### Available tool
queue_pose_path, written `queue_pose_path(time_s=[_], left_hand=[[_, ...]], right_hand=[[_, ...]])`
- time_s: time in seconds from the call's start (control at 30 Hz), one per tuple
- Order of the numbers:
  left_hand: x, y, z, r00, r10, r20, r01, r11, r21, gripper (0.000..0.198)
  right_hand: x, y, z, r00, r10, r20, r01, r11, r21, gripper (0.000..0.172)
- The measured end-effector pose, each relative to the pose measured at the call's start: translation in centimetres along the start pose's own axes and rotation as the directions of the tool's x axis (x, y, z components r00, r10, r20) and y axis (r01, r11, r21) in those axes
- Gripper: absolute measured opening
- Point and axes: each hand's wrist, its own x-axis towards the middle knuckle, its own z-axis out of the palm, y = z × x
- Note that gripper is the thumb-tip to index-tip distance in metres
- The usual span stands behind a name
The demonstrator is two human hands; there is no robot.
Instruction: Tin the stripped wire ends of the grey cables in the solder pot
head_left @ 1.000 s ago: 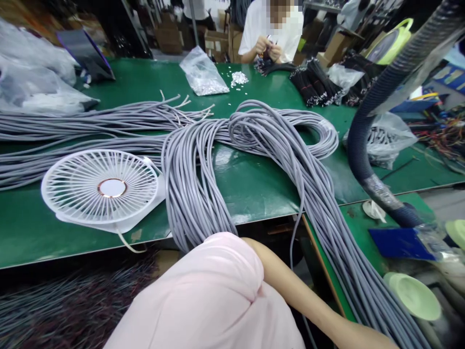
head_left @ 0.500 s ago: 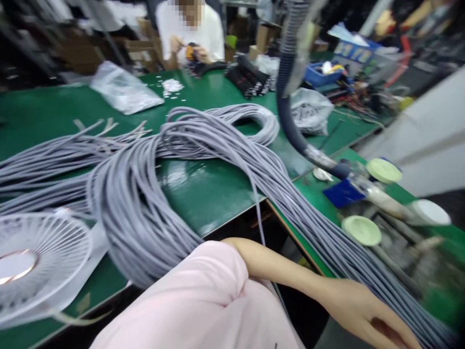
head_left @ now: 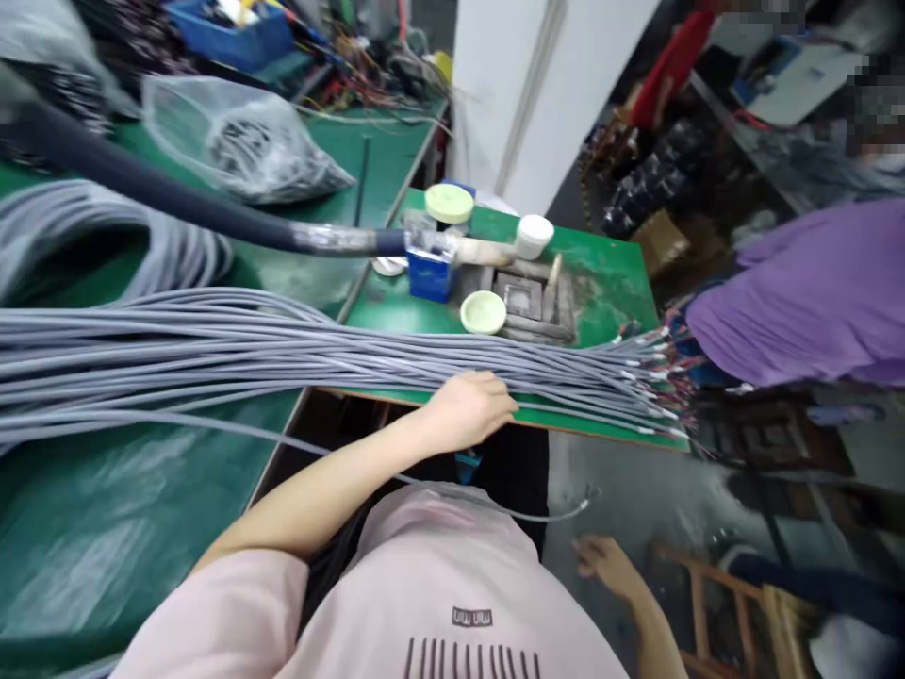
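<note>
A thick bundle of long grey cables [head_left: 396, 358] runs across the tables, its stripped ends with coloured wires [head_left: 671, 377] at the right. My left hand [head_left: 470, 410] is at the front edge of this bundle, fingers curled down around the nearest cables; the fingertips are partly hidden. One loose grey cable [head_left: 544, 517] hangs off the table in front of my shirt, its end in the air. Below that end and apart from it, my right hand [head_left: 608, 563] is over the floor, slightly blurred, with fingers apart and nothing visible in them.
A blue box [head_left: 431, 273], green lids [head_left: 483, 312], a white cup [head_left: 534, 236] and a small grimy metal unit [head_left: 523, 300] stand behind the cables. A dark hose [head_left: 233, 217] crosses at left. A person in purple [head_left: 806, 292] is by the wire ends; a wooden stool [head_left: 721, 594] stands lower right.
My view has swung right, bringing the cable ends and the person in purple into sight. My left hand now lies on the bundle's front edge, and my right hand has come into view.
</note>
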Motion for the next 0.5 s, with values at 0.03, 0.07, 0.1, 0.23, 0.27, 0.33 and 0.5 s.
queue_pose_path(time_s=[0.03, 0.07, 0.1, 0.23, 0.27, 0.33, 0.5], left_hand=[[0.0, -0.4, 0.3, 1.000, -0.027, -0.005, 0.027, 0.997, 0.072, 0.022], [0.0, -0.7, 0.7, 0.999, -0.041, -0.003, 0.041, 0.991, 0.128, 0.022], [0.0, -0.8, 1.2, 0.999, -0.042, 0.005, 0.041, 0.985, 0.170, 0.022], [0.2, 0.2, 3.4, 0.997, -0.072, 0.021, 0.062, 0.950, 0.307, 0.020], [0.3, 0.6, 3.9, 0.995, -0.093, 0.019, 0.081, 0.938, 0.338, 0.021], [0.6, 1.3, 4.6, 0.991, -0.135, 0.026, 0.115, 0.919, 0.377, 0.024], [1.1, 1.8, 4.7, 0.983, -0.168, 0.080, 0.140, 0.951, 0.274, 0.009]], right_hand=[[-0.3, 0.6, -0.3, 0.999, 0.023, 0.027, -0.023, 1.000, 0.015, 0.041], [-0.2, 0.8, -0.8, 0.998, 0.035, 0.054, -0.036, 0.999, 0.033, 0.043], [0.0, 0.5, -1.3, 0.997, 0.034, 0.068, -0.038, 0.998, 0.053, 0.042], [1.2, -3.7, -3.4, 0.993, -0.035, 0.110, 0.016, 0.986, 0.164, 0.031], [1.5, -5.0, -3.6, 0.991, -0.072, 0.112, 0.049, 0.979, 0.197, 0.028], [2.0, -7.6, -3.5, 0.980, -0.158, 0.124, 0.117, 0.950, 0.291, 0.024], [3.8, -12.4, -2.0, 0.955, -0.298, 0.003, 0.198, 0.642, 0.740, 0.033]])
